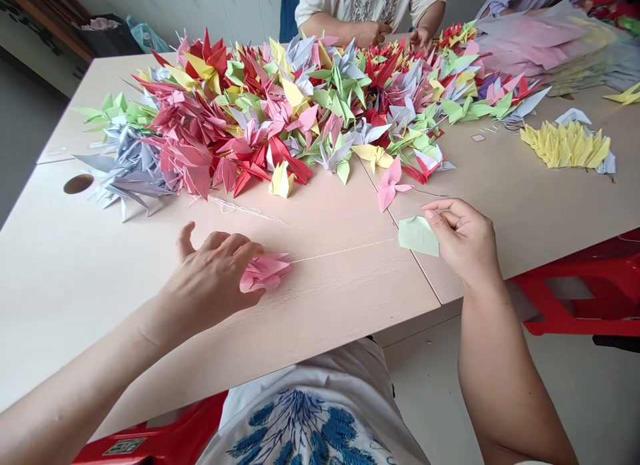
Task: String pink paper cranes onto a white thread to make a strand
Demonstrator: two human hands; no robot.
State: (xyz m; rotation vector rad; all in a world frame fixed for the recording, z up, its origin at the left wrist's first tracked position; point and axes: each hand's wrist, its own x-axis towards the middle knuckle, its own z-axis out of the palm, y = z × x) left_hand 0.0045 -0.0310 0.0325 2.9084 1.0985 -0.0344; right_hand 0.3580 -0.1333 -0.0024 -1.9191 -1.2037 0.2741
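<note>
My left hand (215,262) is palm down on the table, its thumb and forefinger around a small bunch of pink folded paper cranes (267,270); its little finger sticks up. From the cranes a thin white thread (345,252) runs straight to the right. Between thumb and fingers, my right hand (463,235) pinches a light green piece of paper (417,236), where the thread ends from view. Whether a needle is in these fingers I cannot make out. Just beyond lies a single pink paper crane (393,185) beside a thin dark strand.
A big heap of coloured paper cranes (280,112) covers the table's far side. Loose white threads (240,208) lie before it. A row of yellow cranes (565,145) sits at right. Across the table are a person's hands (373,33). Red stools (585,285) stand below.
</note>
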